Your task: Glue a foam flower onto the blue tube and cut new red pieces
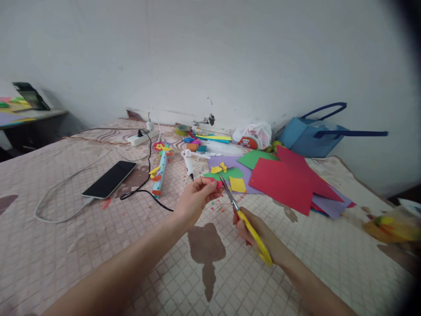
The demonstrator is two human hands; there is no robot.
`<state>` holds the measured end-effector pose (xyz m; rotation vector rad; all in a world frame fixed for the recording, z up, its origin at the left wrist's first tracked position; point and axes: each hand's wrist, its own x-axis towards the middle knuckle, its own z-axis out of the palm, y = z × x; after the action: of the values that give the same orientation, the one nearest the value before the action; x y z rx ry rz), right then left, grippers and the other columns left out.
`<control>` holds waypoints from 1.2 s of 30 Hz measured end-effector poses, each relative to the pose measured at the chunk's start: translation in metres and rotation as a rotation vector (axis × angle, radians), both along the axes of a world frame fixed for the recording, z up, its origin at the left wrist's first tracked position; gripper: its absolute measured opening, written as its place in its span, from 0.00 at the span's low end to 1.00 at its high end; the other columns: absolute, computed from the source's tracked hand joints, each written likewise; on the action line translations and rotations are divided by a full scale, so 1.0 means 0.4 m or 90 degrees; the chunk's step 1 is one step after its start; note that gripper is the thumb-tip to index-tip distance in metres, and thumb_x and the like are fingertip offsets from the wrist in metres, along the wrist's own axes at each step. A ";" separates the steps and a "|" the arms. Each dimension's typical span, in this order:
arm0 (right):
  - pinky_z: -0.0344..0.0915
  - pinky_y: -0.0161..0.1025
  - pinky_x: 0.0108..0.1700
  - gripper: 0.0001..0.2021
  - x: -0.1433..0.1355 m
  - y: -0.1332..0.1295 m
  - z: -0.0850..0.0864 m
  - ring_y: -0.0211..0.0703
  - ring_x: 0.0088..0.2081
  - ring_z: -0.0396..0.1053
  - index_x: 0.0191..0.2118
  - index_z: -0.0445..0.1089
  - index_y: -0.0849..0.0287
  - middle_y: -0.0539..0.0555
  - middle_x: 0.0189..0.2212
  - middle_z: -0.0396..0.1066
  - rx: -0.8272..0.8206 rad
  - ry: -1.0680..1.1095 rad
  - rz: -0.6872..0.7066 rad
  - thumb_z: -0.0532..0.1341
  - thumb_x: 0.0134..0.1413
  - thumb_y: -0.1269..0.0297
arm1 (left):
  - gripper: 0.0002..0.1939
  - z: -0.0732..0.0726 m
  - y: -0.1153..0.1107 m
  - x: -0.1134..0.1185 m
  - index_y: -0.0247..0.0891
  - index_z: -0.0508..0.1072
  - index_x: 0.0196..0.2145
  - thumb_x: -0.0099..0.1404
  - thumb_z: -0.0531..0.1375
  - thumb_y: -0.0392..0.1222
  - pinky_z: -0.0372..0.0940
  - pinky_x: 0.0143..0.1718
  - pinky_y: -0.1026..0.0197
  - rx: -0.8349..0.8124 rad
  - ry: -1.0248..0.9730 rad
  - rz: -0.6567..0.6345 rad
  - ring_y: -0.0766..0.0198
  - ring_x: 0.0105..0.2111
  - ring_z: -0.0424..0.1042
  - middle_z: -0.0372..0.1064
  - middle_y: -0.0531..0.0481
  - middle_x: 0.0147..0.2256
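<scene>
Between the fingertips of my left hand [199, 195] is a small piece of red paper [219, 184]. A pair of scissors [253, 232] with yellow handles is gripped in my right hand [255, 226], its metal blades pointing up and left, close beside the red piece. Whether the blades touch the paper I cannot tell. Just beyond them lie yellow paper cutouts [219, 168], a green sheet [235, 173] and a yellow paper square [237, 184]. Tiny paper scraps are scattered on the cloth under the blades.
Red sheets [283, 184] lie at right, before a blue bag [312, 136]. Left stand a decorated light-blue paper tube [160, 173], a white glue gun [188, 163], a black cable [149, 191] and a charging phone [109, 179]. A power strip [142, 138] sits farther back.
</scene>
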<state>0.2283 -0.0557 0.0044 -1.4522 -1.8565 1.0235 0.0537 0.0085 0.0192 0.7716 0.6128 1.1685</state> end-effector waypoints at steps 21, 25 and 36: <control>0.62 0.45 0.34 0.27 0.315 0.167 -0.047 0.61 0.39 0.71 0.44 0.67 0.62 0.66 0.37 0.73 0.058 -0.584 -0.426 0.54 0.49 0.43 | 0.12 -0.075 0.009 0.011 0.33 0.66 0.27 0.51 0.67 0.39 0.62 0.26 0.68 -0.064 0.126 -0.105 0.72 0.23 0.68 0.69 0.52 0.26; 0.63 0.46 0.39 0.24 0.364 0.170 -0.057 0.61 0.43 0.69 0.43 0.68 0.67 0.70 0.40 0.70 0.116 -0.619 -0.406 0.56 0.50 0.50 | 0.12 -0.090 0.005 0.018 0.33 0.66 0.28 0.51 0.66 0.38 0.62 0.27 0.68 -0.075 0.135 -0.130 0.72 0.24 0.68 0.69 0.51 0.26; 0.63 0.35 0.31 0.13 0.031 0.089 0.018 0.36 0.28 0.67 0.35 0.65 0.59 0.51 0.27 0.68 -0.083 0.267 0.050 0.56 0.56 0.53 | 0.11 -0.096 -0.011 -0.007 0.33 0.67 0.30 0.54 0.65 0.42 0.61 0.29 0.67 0.000 0.149 -0.224 0.73 0.25 0.67 0.68 0.53 0.26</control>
<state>0.2405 -0.0202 0.0117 -1.1306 -1.5747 1.3884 0.0511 0.0040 -0.0191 0.9803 0.6393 0.7609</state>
